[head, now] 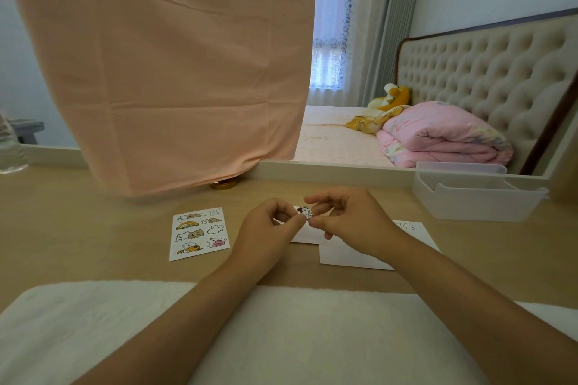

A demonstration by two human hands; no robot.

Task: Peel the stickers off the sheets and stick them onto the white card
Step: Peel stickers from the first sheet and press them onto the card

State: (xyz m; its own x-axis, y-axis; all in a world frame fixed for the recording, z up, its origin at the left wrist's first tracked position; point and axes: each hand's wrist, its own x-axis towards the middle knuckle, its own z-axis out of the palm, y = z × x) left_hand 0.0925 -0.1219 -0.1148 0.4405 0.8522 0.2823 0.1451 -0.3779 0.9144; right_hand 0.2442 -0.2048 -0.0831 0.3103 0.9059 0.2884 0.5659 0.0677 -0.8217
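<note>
Left hand [269, 225] and right hand [350, 219] raised side by side over the middle of the wooden table [93, 244], fingertips meeting.

Far left, well apart from the hands: a pink cloth [175, 72] hanging down to the tabletop. Just left of the left hand: a sticker sheet [200, 233] lying flat, printed with cartoon animals, touched by neither hand.

Left hand curled, thumb and forefinger pinching the left edge of a small sticker [305, 212]; right hand curled too, thumb and forefinger pinching the same sticker from the right; remaining right fingers loosely bent above it. Sticker held between the two hands, above the table.

Directly under the fingertips: a small white sheet [305, 236], mostly hidden; cannot tell whether held or lying on the table.

Under the right wrist: the white card [353, 256], flat on the table, with a couple of faint stickers at its far right corner [406, 226]. Further right, near the table's back edge: a clear plastic bin [475, 200].

Nearest the body, under both forearms: a white towel [281, 322].
</note>
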